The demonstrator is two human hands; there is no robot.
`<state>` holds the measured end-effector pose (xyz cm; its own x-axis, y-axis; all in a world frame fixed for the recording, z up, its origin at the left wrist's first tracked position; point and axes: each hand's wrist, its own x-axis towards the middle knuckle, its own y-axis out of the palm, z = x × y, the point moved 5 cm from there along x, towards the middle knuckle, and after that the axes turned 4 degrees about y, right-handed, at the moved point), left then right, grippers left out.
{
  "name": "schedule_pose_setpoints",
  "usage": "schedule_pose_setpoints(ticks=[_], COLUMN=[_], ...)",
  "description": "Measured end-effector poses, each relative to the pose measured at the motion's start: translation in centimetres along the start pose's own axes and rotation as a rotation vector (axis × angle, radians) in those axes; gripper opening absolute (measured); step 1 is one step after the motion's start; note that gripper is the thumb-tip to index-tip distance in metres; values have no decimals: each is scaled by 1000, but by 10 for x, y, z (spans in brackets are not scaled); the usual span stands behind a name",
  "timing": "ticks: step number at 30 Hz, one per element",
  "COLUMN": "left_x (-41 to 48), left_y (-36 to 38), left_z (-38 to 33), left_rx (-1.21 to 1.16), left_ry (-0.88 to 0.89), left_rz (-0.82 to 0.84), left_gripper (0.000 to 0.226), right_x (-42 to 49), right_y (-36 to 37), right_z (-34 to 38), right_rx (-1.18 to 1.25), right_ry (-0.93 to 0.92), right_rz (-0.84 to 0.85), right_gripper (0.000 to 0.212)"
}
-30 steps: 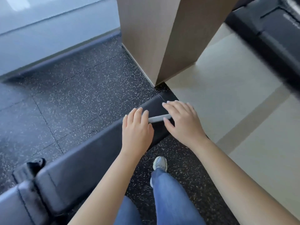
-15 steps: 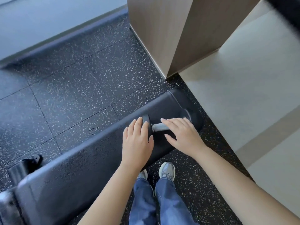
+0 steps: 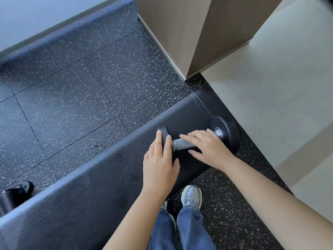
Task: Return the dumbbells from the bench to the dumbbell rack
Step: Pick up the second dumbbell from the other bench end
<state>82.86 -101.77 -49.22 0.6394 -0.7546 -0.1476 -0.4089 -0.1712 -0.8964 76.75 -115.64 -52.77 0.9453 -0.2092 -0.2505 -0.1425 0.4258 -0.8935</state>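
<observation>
A black dumbbell [image 3: 227, 132] with a knurled metal handle lies across the right end of the black padded bench [image 3: 93, 184]. Its right head hangs over the bench's end. My left hand [image 3: 160, 163] rests flat on the dumbbell's left head, fingers straight. My right hand [image 3: 207, 147] lies over the handle with the fingers spread and not wrapped around it. No dumbbell rack is in view.
A wood-clad pillar [image 3: 182, 33] stands just beyond the bench end. Speckled black rubber floor [image 3: 75, 91] lies behind the bench, pale floor [image 3: 270, 87] to the right. A black bench fitting [image 3: 12, 193] sits at far left. My feet [image 3: 191, 195] stand beside the bench.
The view has tilted down and both dumbbell heads now show. My right hand has slid along the handle toward the right head; my left hand stays on the left head.
</observation>
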Motion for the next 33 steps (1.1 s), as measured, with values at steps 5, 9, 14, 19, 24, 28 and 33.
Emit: schedule_pose_setpoints(ticks=[5, 9, 14, 19, 24, 28, 33], left_x=[3, 5, 5, 6, 2, 1, -10], left_y=[4, 6, 12, 13, 12, 5, -16], left_z=[1, 1, 4, 0, 0, 0, 0], left_rx=[-72, -92, -164, -214, -244, -265, -314], left_ry=[-24, -44, -68, -91, -123, -109, -78], left_rz=[-13, -30, -73, -107, -139, -150, -170], left_gripper=[72, 74, 76, 77, 74, 72, 66], right_x=[11, 15, 24, 28, 25, 11, 6], right_y=[-1, 0, 2, 2, 2, 4, -12], right_z=[-10, -11, -10, -7, -4, 2, 15], right_rx=[17, -4, -77, -47, 72, 132, 167], right_ry=[-42, -19, 12, 12, 55, 106, 140], right_rz=[45, 106, 203, 275, 363, 399, 398], right_gripper=[46, 46, 48, 43, 41, 46, 49])
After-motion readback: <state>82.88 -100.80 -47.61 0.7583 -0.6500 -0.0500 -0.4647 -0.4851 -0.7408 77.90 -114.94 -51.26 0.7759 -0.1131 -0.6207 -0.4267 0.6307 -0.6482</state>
